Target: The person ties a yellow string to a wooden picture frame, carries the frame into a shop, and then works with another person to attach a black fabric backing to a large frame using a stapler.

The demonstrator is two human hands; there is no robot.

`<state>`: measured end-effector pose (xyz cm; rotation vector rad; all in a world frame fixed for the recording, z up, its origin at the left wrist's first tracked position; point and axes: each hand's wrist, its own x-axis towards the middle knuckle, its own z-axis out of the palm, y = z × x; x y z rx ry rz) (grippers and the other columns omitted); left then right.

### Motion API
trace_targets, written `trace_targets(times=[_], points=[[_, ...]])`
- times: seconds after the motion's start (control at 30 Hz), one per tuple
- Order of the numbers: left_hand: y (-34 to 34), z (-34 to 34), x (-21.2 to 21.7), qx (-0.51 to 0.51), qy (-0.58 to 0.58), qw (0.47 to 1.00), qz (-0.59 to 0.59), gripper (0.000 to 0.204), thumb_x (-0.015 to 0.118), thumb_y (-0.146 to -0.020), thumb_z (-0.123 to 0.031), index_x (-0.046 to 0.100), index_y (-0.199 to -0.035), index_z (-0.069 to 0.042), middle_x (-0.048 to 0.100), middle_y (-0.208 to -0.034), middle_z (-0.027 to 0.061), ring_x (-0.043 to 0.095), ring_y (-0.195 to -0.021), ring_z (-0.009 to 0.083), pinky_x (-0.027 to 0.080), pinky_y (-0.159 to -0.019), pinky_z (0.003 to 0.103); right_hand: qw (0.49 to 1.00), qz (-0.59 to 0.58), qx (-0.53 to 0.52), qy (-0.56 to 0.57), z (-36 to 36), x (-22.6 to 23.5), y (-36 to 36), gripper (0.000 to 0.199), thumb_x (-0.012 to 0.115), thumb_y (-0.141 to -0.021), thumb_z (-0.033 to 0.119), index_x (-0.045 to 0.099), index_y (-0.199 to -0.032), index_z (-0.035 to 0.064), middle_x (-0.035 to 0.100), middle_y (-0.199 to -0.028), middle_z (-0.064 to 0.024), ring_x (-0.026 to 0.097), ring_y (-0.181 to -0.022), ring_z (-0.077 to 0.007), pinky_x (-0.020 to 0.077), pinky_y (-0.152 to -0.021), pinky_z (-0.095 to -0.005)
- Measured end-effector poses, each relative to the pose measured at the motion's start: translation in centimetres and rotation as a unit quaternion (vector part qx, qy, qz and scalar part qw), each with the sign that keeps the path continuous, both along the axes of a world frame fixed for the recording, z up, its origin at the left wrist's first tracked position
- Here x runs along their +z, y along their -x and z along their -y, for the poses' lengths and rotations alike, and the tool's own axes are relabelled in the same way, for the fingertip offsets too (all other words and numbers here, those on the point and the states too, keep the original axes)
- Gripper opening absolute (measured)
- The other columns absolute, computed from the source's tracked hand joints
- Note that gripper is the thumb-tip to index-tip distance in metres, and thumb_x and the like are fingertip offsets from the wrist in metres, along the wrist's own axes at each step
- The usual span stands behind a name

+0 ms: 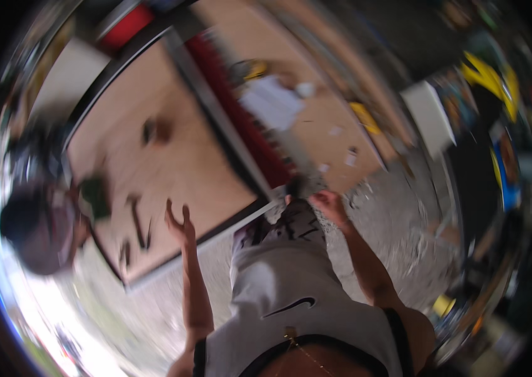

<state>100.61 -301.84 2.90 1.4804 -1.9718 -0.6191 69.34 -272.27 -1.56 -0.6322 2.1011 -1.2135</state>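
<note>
white shorts (291, 283) nearest | left hand (180, 227) spread wide, empty, over wooden panel (153, 163) | right hand (329, 206) grip unclear through blur | risk: panel edge pinching fingers

1. A workshop or building site, seen blurred from above.
2. At ten o'clock, a large wooden board (172, 157) in a dark frame lies flat.
3. At six o'clock, rough gravel ground (153, 308).
4. At one o'clock, a long plank (316, 119) strewn with scraps.
5. At three o'clock, cluttered yellow and blue gear (498, 125).
</note>
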Motion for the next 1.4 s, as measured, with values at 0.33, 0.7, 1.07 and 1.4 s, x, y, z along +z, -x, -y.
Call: trace_targets(times=[0.33, 0.7, 1.07, 1.4], points=[[25.3, -8.9, -0.9, -0.613, -0.107, 0.782, 0.008, 0.031, 0.067, -0.085, -0.016, 0.062, -0.111, 0.0, 0.066, -0.097, 0.0137, 0.061, -0.091, 0.0282, 0.047, -0.084, 0.038, 0.793, 0.177, -0.526, -0.251, -29.2, -12.3, -23.9, 0.054, 0.066, -0.071, 0.06, 0.071, -0.091, 0.0099, 0.068, -0.097, -0.0164, 0.064, -0.093, -0.0338, 0.0497, -0.082, -0.0405], [37.6, -50.3, -3.8, -0.804, -0.18, 0.521, 0.223, 0.035, 0.069, -0.083, -0.024, 0.063, -0.113, -0.005, 0.068, -0.1, 0.0119, 0.065, -0.093, 0.0246, 0.05, -0.081, 0.036, 0.54, 0.533, -0.651, -0.023, -39.7, -20.3, -46.4, 0.04, 0.059, -0.088, 0.046, 0.064, -0.091, 0.0065, 0.063, -0.073, -0.005, 0.057, -0.05, -0.016, 0.0497, -0.045, -0.0353], [44.8, -90.4, -13.7, -0.882, -0.117, 0.267, 0.371, 0.048, 0.07, -0.079, -0.039, 0.064, -0.113, -0.006, 0.067, -0.108, 0.0142, 0.064, -0.1, 0.0265, 0.049, -0.087, 0.035, 0.456, 0.156, -0.876, -0.001, -76.6, -12.0, -25.4, 0.029, 0.065, -0.085, 0.028, 0.069, -0.097, 0.0024, 0.069, -0.081, -0.0077, 0.065, -0.067, -0.0158, 0.0523, -0.061, -0.0277], [59.6, -138.8, -14.4, -0.882, -0.06, 0.204, 0.421, 0.054, 0.066, -0.081, -0.048, 0.062, -0.118, -0.009, 0.066, -0.111, 0.0126, 0.061, -0.105, 0.0281, 0.047, -0.09, 0.038, 0.241, 0.396, -0.875, 0.138, -101.7, -12.7, -21.5, 0.032, 0.068, -0.082, 0.036, 0.068, -0.094, 0.0058, 0.062, -0.069, -0.0038, 0.058, -0.053, -0.0138, 0.0424, -0.043, -0.0312]])
